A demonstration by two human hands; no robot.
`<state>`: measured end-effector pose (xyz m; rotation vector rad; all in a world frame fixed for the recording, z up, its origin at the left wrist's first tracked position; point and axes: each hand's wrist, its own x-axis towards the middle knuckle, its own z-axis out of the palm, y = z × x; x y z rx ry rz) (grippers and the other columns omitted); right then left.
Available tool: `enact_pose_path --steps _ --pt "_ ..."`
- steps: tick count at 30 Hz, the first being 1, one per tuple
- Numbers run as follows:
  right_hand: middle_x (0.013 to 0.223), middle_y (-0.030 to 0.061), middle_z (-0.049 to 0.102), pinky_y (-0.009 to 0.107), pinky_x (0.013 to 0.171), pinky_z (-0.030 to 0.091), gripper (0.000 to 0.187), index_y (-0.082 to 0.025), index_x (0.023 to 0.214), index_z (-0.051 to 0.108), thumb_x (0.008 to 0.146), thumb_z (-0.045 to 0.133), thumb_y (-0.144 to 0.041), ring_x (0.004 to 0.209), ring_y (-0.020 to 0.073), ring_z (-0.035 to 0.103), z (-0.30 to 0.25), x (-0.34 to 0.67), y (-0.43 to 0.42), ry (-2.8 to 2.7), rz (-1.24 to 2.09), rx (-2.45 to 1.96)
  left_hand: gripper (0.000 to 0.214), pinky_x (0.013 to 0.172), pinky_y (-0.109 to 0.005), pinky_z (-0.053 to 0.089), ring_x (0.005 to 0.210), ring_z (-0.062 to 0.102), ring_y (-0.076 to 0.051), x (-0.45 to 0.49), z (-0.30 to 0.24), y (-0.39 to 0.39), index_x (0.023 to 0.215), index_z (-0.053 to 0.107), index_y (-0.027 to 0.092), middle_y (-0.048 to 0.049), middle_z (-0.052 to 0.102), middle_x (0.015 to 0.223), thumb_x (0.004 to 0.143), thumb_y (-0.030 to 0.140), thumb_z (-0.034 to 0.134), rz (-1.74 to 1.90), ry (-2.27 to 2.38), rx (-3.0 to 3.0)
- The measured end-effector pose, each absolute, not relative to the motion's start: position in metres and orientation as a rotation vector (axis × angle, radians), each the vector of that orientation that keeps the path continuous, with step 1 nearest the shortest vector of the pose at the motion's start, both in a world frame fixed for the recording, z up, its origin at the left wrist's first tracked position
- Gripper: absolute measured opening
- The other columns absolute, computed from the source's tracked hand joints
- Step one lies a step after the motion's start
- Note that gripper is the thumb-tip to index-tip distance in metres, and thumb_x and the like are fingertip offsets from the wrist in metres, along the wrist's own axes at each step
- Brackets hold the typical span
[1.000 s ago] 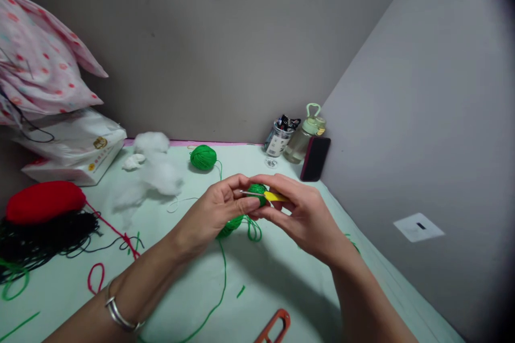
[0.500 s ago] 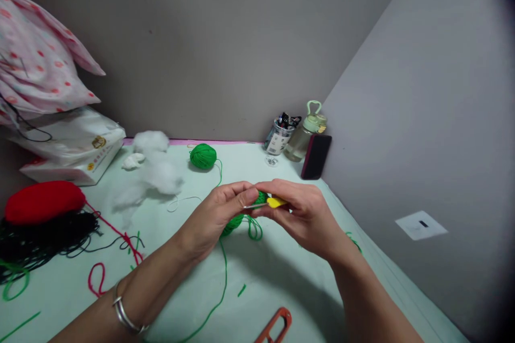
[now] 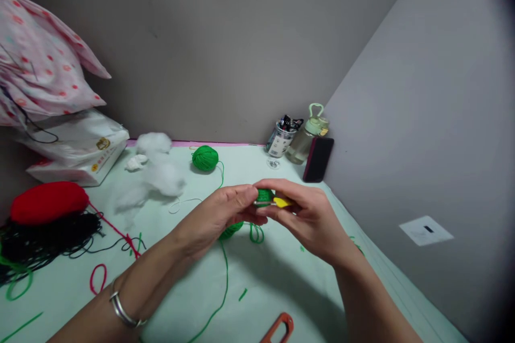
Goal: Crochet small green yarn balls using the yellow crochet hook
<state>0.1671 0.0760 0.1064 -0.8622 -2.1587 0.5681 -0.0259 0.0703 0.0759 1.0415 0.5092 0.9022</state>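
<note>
Far left on table (image 3: 281, 278): red yarn (image 3: 48, 202), black yarn (image 3: 44, 238) just nearer, white bag (image 3: 76, 147) behind. Moving right: white stuffing (image 3: 161, 174), then green yarn ball (image 3: 205, 158) far-centre, w/ strand trailing toward near side. Centre, above table: left hand (image 3: 213, 217), fingers closed narrow, pinching green crochet piece (image 3: 264, 195) btwn thumb & fingertips. Meeting it from right: right hand (image 3: 309, 217), fingers curled tight round hook (image 3: 277, 202), yellow handle showing, metal end at the piece. Far right corner: jar (image 3: 279, 140), bottle (image 3: 308, 136), phone (image 3: 317, 159) leaning on wall. Near edge, right of centre: orange scissors (image 3: 279, 327), partly out of frame.
</note>
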Motion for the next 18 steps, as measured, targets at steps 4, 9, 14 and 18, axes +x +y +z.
enact_pose_path --steps 4,9,14,18 --pt "0.098 0.0031 0.079 0.024 0.071 0.056 0.031 -0.021 0.12 0.072 0.09 0.074 -0.014 0.078 0.0145 0.073 0.1044 0.1693 0.0795 -2.152 0.605 -0.858 0.017 0.085 -0.026 0.048 0.083 0.063 -0.013 -0.0256 0.0757 0.0707 0.101 0.079 0.022 -0.0006 0.073 0.09 0.089 0.034 0.077 1.004 0.556 0.97" --pt "0.085 -0.0001 0.076 0.025 0.068 0.053 0.024 -0.024 0.117 0.075 0.094 0.07 -0.019 0.072 0.0132 0.068 0.1057 0.1716 0.0811 -2.225 0.539 -0.788 0.022 0.085 -0.028 0.049 0.082 0.063 -0.014 -0.0239 0.0751 0.0685 0.088 0.076 0.019 -0.0003 0.069 0.085 0.089 0.041 0.076 0.965 0.599 0.952" --pt "0.119 0.0039 0.077 0.027 0.083 0.058 0.042 -0.026 0.135 0.065 0.095 0.065 -0.013 0.095 0.0157 0.074 0.1029 0.1706 0.0798 -2.22 0.643 -0.904 0.021 0.09 -0.031 0.049 0.091 0.066 -0.017 -0.0248 0.0769 0.0683 0.108 0.078 0.022 -0.0039 0.076 0.098 0.093 0.035 0.07 0.975 0.576 1.033" --pt "0.113 0.0048 0.079 0.028 0.075 0.06 0.033 -0.025 0.128 0.07 0.095 0.068 -0.021 0.085 0.0161 0.075 0.0985 0.1699 0.0815 -2.198 0.611 -0.871 0.02 0.096 -0.031 0.048 0.097 0.068 -0.018 -0.022 0.0767 0.0668 0.11 0.078 0.022 -0.0036 0.078 0.103 0.092 0.028 0.071 1.07 0.611 1.097"
